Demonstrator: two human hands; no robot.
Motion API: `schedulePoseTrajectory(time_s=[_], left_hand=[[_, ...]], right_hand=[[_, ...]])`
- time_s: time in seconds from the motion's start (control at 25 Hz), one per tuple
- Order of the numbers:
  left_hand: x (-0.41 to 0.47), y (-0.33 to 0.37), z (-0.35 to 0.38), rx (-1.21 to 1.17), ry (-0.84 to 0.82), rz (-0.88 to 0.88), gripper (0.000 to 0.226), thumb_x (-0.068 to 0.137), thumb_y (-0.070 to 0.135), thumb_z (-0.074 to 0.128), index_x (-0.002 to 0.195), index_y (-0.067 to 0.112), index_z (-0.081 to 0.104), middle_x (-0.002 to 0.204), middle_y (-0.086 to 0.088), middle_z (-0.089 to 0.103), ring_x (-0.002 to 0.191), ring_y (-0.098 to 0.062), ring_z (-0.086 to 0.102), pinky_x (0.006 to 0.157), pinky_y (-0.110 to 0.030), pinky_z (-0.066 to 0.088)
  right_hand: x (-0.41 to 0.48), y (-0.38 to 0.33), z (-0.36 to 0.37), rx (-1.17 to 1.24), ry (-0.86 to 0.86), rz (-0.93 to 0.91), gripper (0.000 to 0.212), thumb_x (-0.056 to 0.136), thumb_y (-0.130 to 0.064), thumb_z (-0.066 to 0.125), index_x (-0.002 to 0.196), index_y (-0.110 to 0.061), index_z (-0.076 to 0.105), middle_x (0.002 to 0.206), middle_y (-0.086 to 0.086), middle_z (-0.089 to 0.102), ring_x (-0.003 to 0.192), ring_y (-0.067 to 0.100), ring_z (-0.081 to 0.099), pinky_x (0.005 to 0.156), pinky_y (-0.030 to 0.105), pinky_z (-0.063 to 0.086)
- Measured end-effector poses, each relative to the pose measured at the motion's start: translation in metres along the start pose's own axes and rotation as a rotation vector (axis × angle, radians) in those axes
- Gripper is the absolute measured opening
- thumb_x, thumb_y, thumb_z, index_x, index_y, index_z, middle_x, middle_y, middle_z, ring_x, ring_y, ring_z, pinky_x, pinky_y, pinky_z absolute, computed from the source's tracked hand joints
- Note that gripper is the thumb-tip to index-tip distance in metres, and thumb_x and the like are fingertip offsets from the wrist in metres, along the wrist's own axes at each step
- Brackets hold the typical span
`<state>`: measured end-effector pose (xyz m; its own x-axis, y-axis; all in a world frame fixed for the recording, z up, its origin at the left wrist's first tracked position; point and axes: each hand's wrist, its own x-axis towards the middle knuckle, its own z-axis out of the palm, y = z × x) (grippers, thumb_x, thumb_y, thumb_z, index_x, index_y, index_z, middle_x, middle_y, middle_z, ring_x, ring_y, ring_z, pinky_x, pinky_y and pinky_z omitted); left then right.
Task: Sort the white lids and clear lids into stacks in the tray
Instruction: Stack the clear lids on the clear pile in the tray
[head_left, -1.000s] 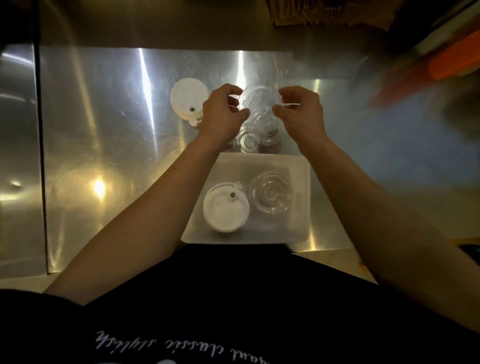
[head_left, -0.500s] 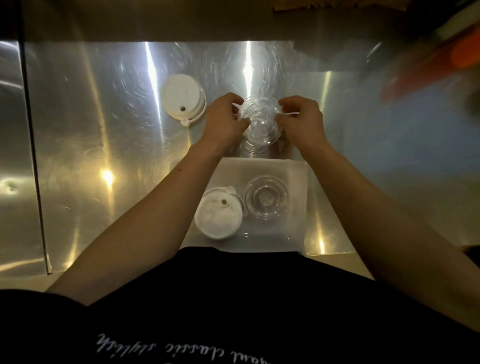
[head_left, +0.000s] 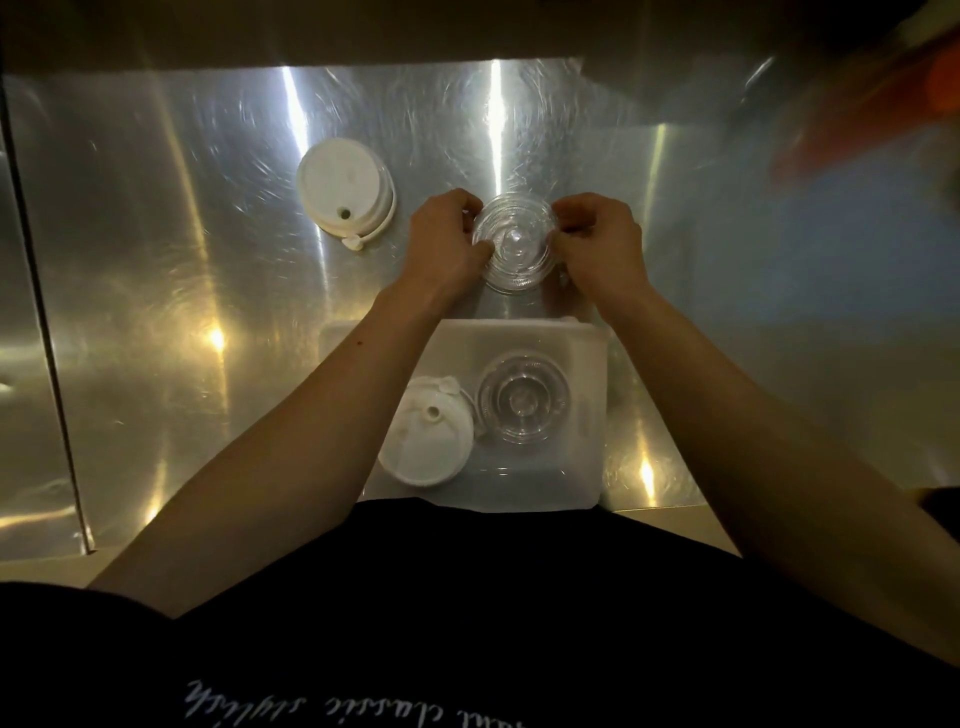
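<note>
A stack of clear lids (head_left: 516, 241) sits on the steel table just beyond the tray. My left hand (head_left: 448, 240) grips its left rim and my right hand (head_left: 598, 244) grips its right rim. The white tray (head_left: 589, 467) lies near the table's front edge. Inside it a white lid stack (head_left: 427, 439) rests at the left and a clear lid stack (head_left: 523, 398) at the right. More white lids (head_left: 343, 188) lie stacked on the table at the back left, apart from both hands.
The steel table (head_left: 156, 260) has a seam (head_left: 47, 322) down its left side. A blurred orange and red object (head_left: 883, 104) is at the back right. A dark wall runs along the far edge.
The scattered clear lids have been gathered into one neat stack between my hands. Both hands have closed in on its rims. The view has tilted slightly.
</note>
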<state>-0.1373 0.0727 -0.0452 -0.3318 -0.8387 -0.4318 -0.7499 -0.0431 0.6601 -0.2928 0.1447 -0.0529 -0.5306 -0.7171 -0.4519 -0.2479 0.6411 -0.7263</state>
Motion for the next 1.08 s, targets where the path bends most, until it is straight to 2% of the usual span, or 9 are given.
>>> schedulePoseTrajectory(time_s=[0.08,0.12,0.28,0.4,0.68,0.96,1.08], left_hand=[[-0.0002,-0.0003,0.0001,-0.004,-0.001,0.004,0.040,0.075,0.009,0.072,0.114,0.004,0.063,0.105,-0.016,0.068,0.093,-0.027,0.065,0.087,-0.037,0.053],[-0.0001,-0.0004,0.0001,-0.004,-0.002,0.005,0.039,0.075,0.008,0.071,0.113,0.004,0.063,0.105,-0.016,0.068,0.091,-0.026,0.065,0.086,-0.037,0.054],[0.0000,0.0005,-0.0004,0.012,-0.008,0.013,0.041,0.074,0.008,0.068,0.114,0.005,0.063,0.110,-0.018,0.066,0.096,-0.028,0.064,0.085,-0.035,0.054],[-0.0007,0.0008,-0.0007,0.018,-0.015,0.016,0.041,0.075,0.008,0.069,0.115,0.005,0.062,0.109,-0.018,0.066,0.098,-0.028,0.064,0.086,-0.038,0.054],[-0.0041,0.0045,-0.0026,-0.001,-0.005,0.034,0.041,0.073,0.002,0.069,0.114,0.003,0.062,0.101,-0.018,0.069,0.083,-0.023,0.064,0.077,-0.033,0.054],[-0.0064,0.0077,-0.0042,0.045,-0.016,0.072,0.042,0.075,0.004,0.067,0.117,0.003,0.061,0.102,-0.022,0.068,0.094,-0.033,0.064,0.084,-0.045,0.053],[-0.0052,0.0080,-0.0043,0.079,-0.042,0.079,0.041,0.077,0.006,0.065,0.117,0.004,0.058,0.105,-0.022,0.066,0.099,-0.036,0.061,0.086,-0.048,0.052]], right_hand=[[-0.0013,0.0000,0.0003,-0.021,-0.001,-0.018,0.034,0.077,-0.004,0.065,0.109,-0.015,0.069,0.092,-0.002,0.067,0.080,0.008,0.064,0.074,0.007,0.049],[-0.0024,0.0004,0.0006,-0.028,-0.002,-0.023,0.034,0.077,-0.004,0.065,0.109,-0.015,0.069,0.092,-0.002,0.067,0.078,0.008,0.064,0.074,0.007,0.049],[-0.0048,0.0007,0.0020,-0.028,-0.006,-0.033,0.033,0.076,-0.001,0.063,0.107,-0.013,0.068,0.092,0.000,0.067,0.080,0.018,0.068,0.080,0.031,0.058],[-0.0046,0.0008,0.0026,-0.041,0.003,-0.045,0.032,0.075,-0.001,0.062,0.105,-0.012,0.069,0.090,0.000,0.067,0.081,0.018,0.067,0.080,0.035,0.058],[-0.0031,0.0010,0.0039,-0.077,0.025,-0.067,0.033,0.072,0.000,0.061,0.102,-0.012,0.069,0.084,-0.004,0.064,0.072,0.009,0.061,0.079,0.028,0.056],[-0.0049,-0.0012,0.0020,-0.102,0.010,-0.073,0.033,0.072,-0.001,0.063,0.104,-0.011,0.068,0.089,0.001,0.065,0.077,0.014,0.063,0.076,0.026,0.055],[-0.0043,-0.0043,-0.0004,-0.146,-0.005,-0.073,0.033,0.073,0.000,0.062,0.104,-0.010,0.067,0.093,0.006,0.067,0.078,0.013,0.061,0.071,0.017,0.049]])
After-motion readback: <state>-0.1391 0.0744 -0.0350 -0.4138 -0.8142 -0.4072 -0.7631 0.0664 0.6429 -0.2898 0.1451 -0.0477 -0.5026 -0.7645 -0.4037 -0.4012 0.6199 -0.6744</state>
